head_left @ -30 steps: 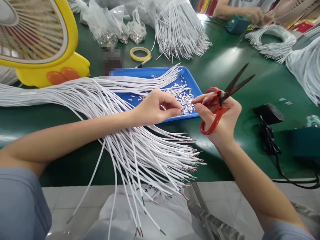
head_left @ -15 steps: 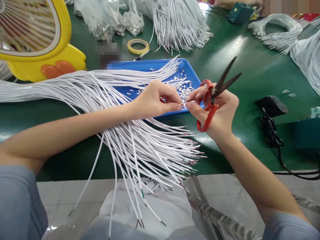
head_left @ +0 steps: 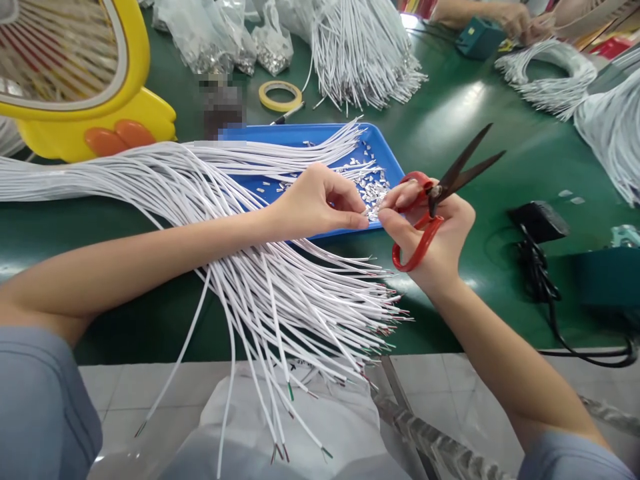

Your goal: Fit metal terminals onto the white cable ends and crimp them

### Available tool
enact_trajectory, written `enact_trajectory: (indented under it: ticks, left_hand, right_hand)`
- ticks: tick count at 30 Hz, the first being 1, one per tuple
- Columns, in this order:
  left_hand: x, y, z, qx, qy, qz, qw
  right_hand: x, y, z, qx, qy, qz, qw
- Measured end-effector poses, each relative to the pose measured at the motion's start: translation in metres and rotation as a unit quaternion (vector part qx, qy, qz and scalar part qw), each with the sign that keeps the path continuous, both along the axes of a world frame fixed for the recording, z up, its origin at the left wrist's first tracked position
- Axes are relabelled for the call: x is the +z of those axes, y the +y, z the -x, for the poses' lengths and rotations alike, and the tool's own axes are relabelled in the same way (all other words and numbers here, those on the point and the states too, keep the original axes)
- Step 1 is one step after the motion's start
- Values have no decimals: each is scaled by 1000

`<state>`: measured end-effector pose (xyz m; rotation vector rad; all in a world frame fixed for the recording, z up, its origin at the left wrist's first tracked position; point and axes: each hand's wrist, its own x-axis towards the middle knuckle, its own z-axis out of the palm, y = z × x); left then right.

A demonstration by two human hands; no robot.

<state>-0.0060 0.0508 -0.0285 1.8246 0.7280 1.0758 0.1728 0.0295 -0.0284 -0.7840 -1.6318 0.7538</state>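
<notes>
Red-handled scissors (head_left: 434, 193) sit in our right hand (head_left: 443, 233), its fingers curled through the loops, the dark blades a little apart and pointing up and away to the right. Our left hand (head_left: 313, 203) is pinched thumb to forefinger, its tips meeting the right hand's fingertips over the near right corner of the blue tray (head_left: 300, 133). Whether anything lies between the tips we cannot tell. Small metal terminals (head_left: 373, 190) lie scattered in the tray just behind. Our left forearm rests across the white wires (head_left: 250, 280), which fan over the green table (head_left: 450, 120) and past its near edge.
</notes>
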Motion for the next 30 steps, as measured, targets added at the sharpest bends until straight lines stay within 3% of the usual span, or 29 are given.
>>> enact_trajectory:
  ticks: [8, 12, 17, 30]
  left_hand:
    - [0, 3, 1, -27, 19, -30, 999]
    - [-1, 1, 0, -11, 22, -40, 999]
    - [-1, -1, -1, 1, 21, -23, 1000]
    - [1, -3, -2, 11, -7, 8, 1000]
  right_hand:
    - [-2, 2, -2, 5, -13, -7, 1000]
    - [-3, 2, -1, -17, -10, 3, 1000]
    - [-3, -3, 4, -41, 0, 4, 999]
    - [-3, -7, 6, -26, 1, 13, 1000]
